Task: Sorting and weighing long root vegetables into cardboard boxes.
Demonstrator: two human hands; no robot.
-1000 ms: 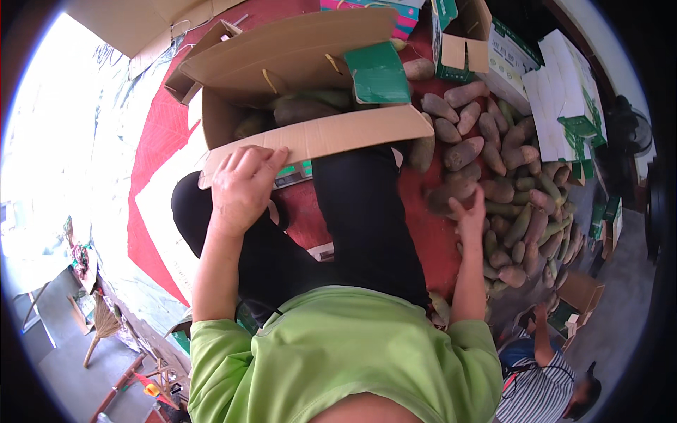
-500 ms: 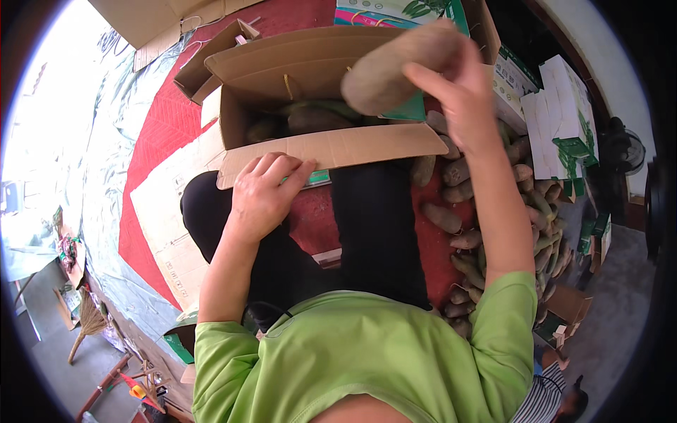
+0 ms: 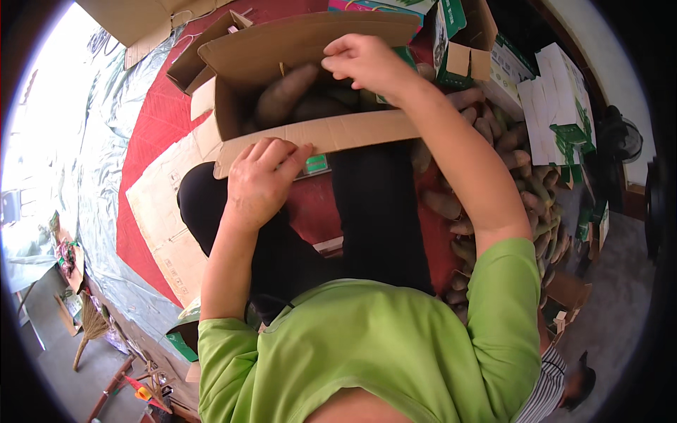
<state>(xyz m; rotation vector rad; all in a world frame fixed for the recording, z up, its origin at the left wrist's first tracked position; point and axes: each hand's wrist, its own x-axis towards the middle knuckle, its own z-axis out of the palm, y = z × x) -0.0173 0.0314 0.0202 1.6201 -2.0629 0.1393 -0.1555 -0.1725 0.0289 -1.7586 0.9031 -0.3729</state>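
Note:
A long cardboard box [image 3: 243,151] stands upright before my knees, its top open. My left hand [image 3: 261,176] grips the edge of its front flap [image 3: 345,132], fingers closed and curled over. Inside the box, a large oblong brownish vegetable [image 3: 285,95] leans at a slant, slightly blurred, its upper end close to my right fingertips. Darker vegetables of the same shape lie beneath it, partly hidden by the flap. Above the box, my right hand [image 3: 360,65] is empty, thumb and fingers apart, just right of the slanted vegetable.
A heap of similar vegetables [image 3: 525,166] lies to my right on the red carpet [image 3: 151,204]. White-and-green cartons [image 3: 557,106] and an opened carton [image 3: 465,49] stand at the far right. A smaller box [image 3: 204,53] sits beyond the left end. Flattened cardboard [image 3: 166,225] lies to the left.
My right hand has swung left over the box and let go of the vegetable, which is now inside at a slant. My left hand stays on the flap.

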